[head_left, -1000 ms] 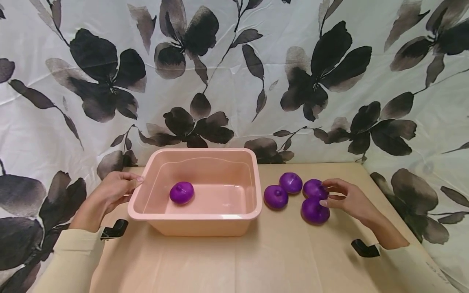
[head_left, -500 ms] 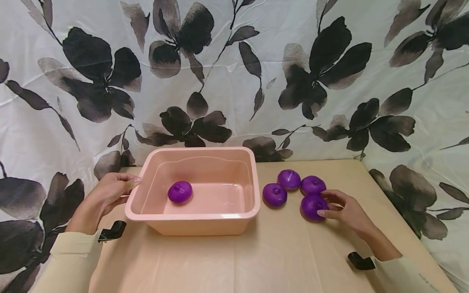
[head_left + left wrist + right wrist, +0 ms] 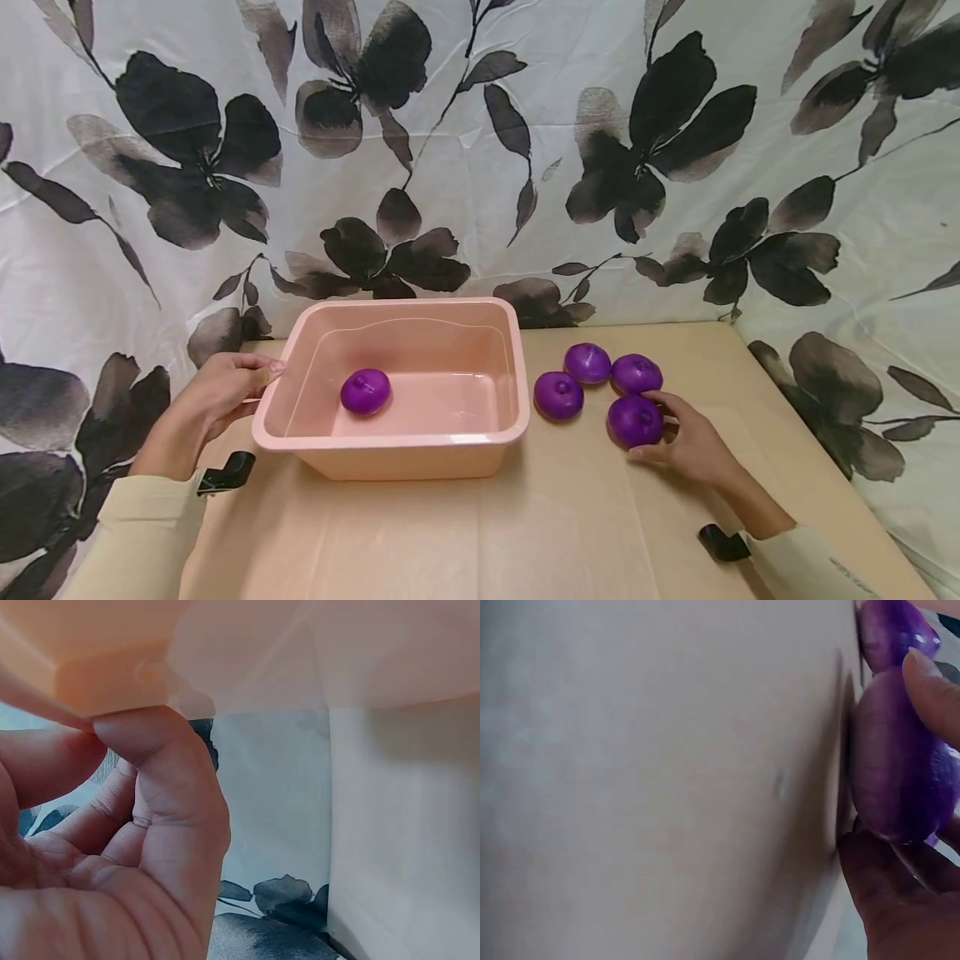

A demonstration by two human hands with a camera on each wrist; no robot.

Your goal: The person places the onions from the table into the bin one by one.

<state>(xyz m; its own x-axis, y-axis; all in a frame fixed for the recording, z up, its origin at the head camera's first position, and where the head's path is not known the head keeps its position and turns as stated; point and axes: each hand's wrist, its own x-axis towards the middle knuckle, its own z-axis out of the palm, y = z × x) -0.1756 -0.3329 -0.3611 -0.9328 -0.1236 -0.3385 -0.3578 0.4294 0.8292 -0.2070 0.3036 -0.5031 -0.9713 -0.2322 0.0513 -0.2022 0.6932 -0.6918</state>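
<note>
Well, your left hand (image 3: 213,394) is pinching the tub (image 3: 390,443) while your right hand (image 3: 692,439), half curled, is holding the front onion (image 3: 632,421) on the table (image 3: 525,537), so this grabbing step is probably needing a careful lift.

No text, label, brand, number or sign can be read in any view. A short row of dark marks (image 3: 852,577) is seen on the right sleeve (image 3: 798,565), bottom of head view; too small and blurred to be made out as letters.
</note>
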